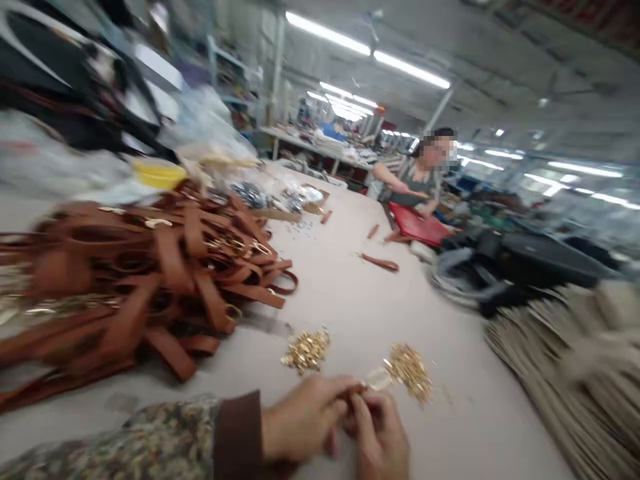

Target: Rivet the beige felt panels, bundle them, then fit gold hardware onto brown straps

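My left hand [307, 417] and my right hand [379, 433] meet low in the view, over the near part of the table. Both are closed, thumbs and fingertips pinched together. A pale gold metal clasp [379, 380] sticks out past the fingertips, blurred. Something brown shows between the fingers, but its shape is mostly hidden. Just beyond my left hand lies a small heap of gold metal pieces [307, 351]. A second heap of gold pieces [410, 372] lies beyond my right hand, close to the clasp.
Brown leather straps [170, 267] with gold fittings pile up on the left. One short strap [380, 262] lies farther up the table [325, 280]. Stacked beige material [580, 360] lines the right edge, black items [540, 260] behind it. Across the table, a person [423, 177] handles a red piece [419, 225].
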`<state>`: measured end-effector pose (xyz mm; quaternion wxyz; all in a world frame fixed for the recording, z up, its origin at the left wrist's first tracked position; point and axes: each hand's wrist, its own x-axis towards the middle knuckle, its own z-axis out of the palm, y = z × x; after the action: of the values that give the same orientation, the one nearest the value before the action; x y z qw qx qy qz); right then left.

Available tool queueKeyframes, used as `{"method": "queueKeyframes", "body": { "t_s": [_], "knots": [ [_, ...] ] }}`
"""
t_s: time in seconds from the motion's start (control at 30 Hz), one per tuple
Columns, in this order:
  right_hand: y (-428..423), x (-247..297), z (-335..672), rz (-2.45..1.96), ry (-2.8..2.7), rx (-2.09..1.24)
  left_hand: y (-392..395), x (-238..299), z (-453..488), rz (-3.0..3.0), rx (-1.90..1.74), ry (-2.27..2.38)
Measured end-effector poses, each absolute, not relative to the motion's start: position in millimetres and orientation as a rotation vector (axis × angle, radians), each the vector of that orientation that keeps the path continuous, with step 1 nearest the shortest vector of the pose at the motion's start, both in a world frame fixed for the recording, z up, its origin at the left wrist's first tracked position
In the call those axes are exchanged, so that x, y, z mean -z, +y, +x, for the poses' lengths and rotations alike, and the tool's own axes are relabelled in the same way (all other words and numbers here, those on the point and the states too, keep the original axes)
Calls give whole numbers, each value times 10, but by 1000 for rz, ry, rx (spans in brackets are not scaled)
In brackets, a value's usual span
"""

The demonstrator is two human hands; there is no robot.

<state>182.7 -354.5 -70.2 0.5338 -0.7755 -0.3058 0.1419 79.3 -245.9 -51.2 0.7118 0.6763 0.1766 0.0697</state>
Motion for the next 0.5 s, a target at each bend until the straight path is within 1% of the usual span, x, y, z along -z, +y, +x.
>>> {"method": "queueKeyframes", "body": {
  "t_s": [0.1,0.17,0.2,0.33,0.4,0.5],
  "knots": [
    [-3773,598,1926,-1726,-719,-401,-2534,521,947,1481,-56,332],
    [-3912,556,2088,-1776,-708,-378,-2487,514,998,1479,-33,330],
    [-4008,539,2199,-1857,-699,-303,-2458,501,1001,1489,-22,344],
    [-4466,506,2793,-2335,-776,234,-2407,419,956,1520,-32,442],
    [-4597,519,3083,-2452,-856,338,-2405,383,951,1498,-39,457],
    [-4596,511,3309,-2535,-948,318,-2394,345,950,1456,-2,419]
  ]
}}
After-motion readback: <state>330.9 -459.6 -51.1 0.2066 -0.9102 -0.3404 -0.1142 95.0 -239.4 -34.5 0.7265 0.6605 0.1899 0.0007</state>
